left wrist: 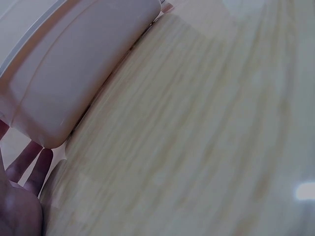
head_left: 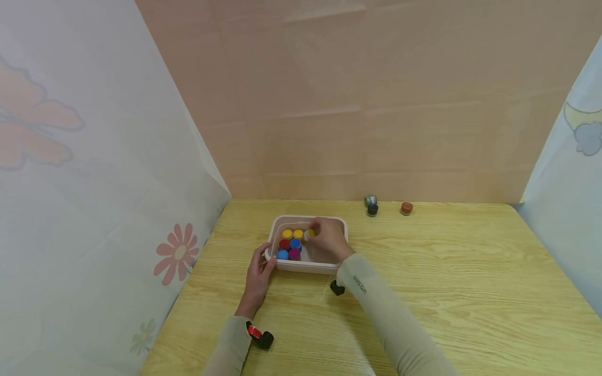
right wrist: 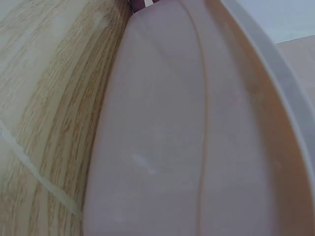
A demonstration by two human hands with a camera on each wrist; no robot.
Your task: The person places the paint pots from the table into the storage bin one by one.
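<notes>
A pale pink plastic box (head_left: 305, 267) stands on the table, with small paint jars in it. Two yellow-lidded jars (head_left: 287, 234) are at its back left. In front of them sit a red-lidded jar (head_left: 284, 244), a blue-lidded jar (head_left: 295, 244), a light-blue-lidded jar (head_left: 282, 254) and a magenta-lidded jar (head_left: 294, 254). My right hand (head_left: 329, 239) reaches inside and pinches another yellow-lidded paint jar (head_left: 308, 234) beside the back row. At the front left corner my left hand (head_left: 256, 274) holds the box, its fingers (left wrist: 39, 169) against the wall. The right wrist view shows only the box's outside.
At the table's back edge, right of the box, a green jar (head_left: 370, 200) lies tipped beside a black-lidded jar (head_left: 372, 210). An orange-red-lidded jar (head_left: 406, 208) stands farther right. A brown-papered wall (head_left: 357, 130) rises behind the wooden table (head_left: 447, 271).
</notes>
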